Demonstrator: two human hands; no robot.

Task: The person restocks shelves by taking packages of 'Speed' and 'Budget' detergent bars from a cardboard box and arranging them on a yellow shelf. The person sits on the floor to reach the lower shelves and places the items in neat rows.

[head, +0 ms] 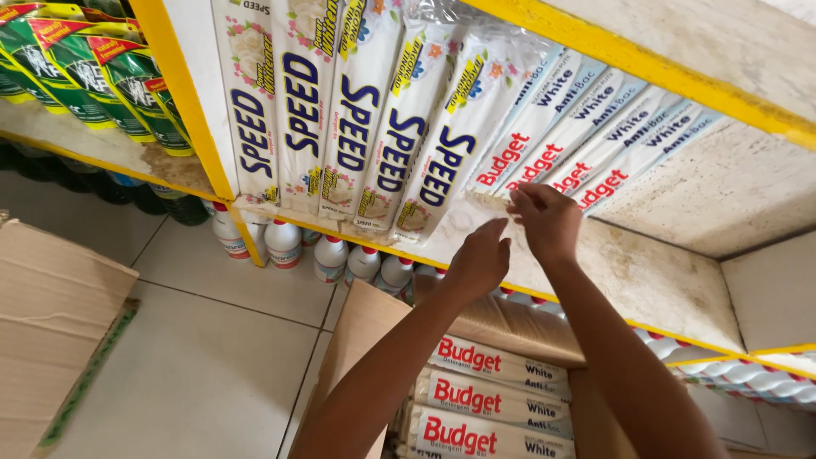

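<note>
My right hand (548, 223) is up at the shelf, its fingers pinched on the lower end of a long white detergent bar pack (508, 151) with red and blue lettering. That pack leans in a row of like packs (595, 136). My left hand (478, 259) is just below and to the left, fingers together and pointing up, tips next to the same pack's end. Left of it stand several white packs with dark blue lettering (357, 110). Under my arms an open cardboard box (361, 327) holds more white packs with red labels (489, 399).
The shelf board (654, 280) is speckled stone with a yellow front edge (671, 340). Green pouches (93, 68) fill the shelf at upper left. White bottles with red caps (283, 245) stand on the lower shelf. Another cardboard box (51, 314) sits on the tiled floor at left.
</note>
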